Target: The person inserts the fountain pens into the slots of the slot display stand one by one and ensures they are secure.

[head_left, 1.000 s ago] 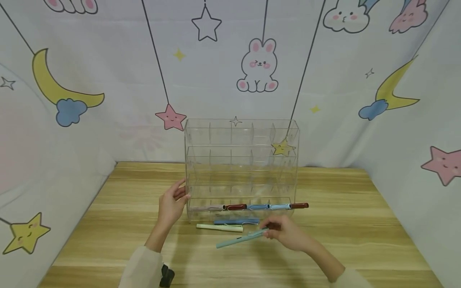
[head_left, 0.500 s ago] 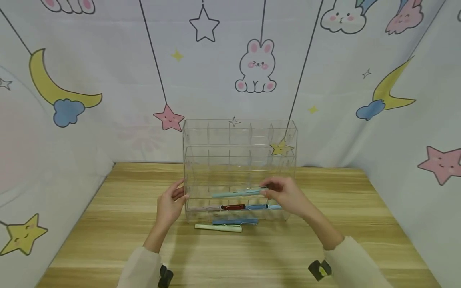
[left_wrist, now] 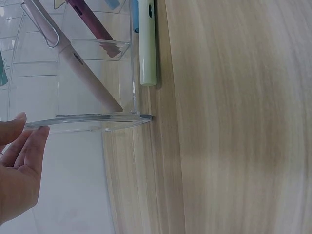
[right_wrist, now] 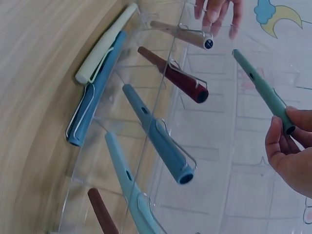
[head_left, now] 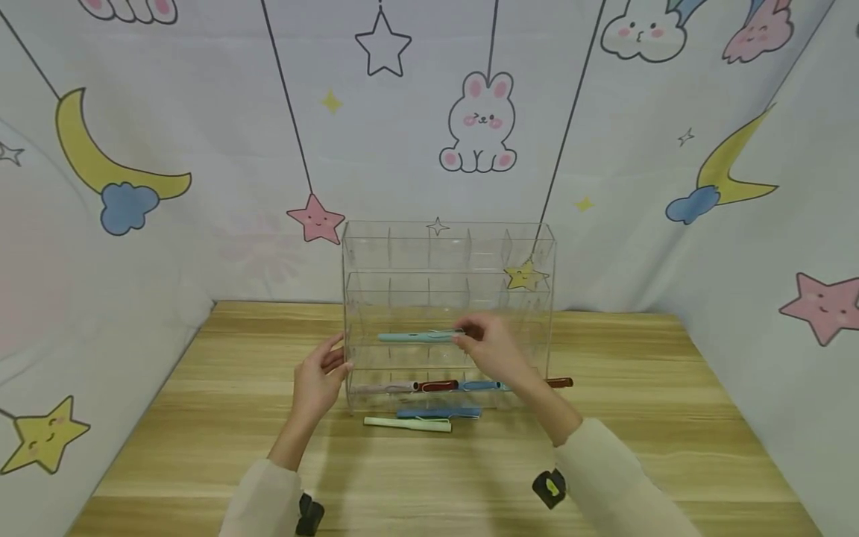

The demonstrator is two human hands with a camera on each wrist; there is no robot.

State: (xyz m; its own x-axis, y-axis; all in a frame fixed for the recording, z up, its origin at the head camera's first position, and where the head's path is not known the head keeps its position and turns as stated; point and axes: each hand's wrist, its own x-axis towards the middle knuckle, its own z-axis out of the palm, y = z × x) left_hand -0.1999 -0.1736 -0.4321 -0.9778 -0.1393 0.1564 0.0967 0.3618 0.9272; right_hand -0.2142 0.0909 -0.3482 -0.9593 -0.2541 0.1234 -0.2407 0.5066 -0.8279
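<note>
My right hand (head_left: 495, 350) pinches a mint green pen (head_left: 411, 337) by its capped end. The pen lies nearly level in front of the middle tiers of a clear acrylic pen rack (head_left: 403, 291). At the rack's left side, my left hand (head_left: 319, 384) grips the side panel between thumb and fingers. Pens stand slanted in the lowest row: a greyish-pink pen (left_wrist: 83, 70), a dark red pen (right_wrist: 183, 80), a blue pen (right_wrist: 156, 134), a light blue pen (right_wrist: 127, 180) and another dark red pen (head_left: 561, 382). My right forearm partly covers the light blue one in the head view.
On the wooden table (head_left: 201, 418), a pale green pen (head_left: 407, 424) and a blue pen (head_left: 439, 412) lie before the rack. A patterned white cloth (head_left: 403, 149) hangs close behind it. Black wrist devices (head_left: 550, 488) show near both sleeves.
My right hand has lifted the mint green pen from just above the table up to the rack's middle tiers, then moved left and levelled it. My left hand has kept its grip.
</note>
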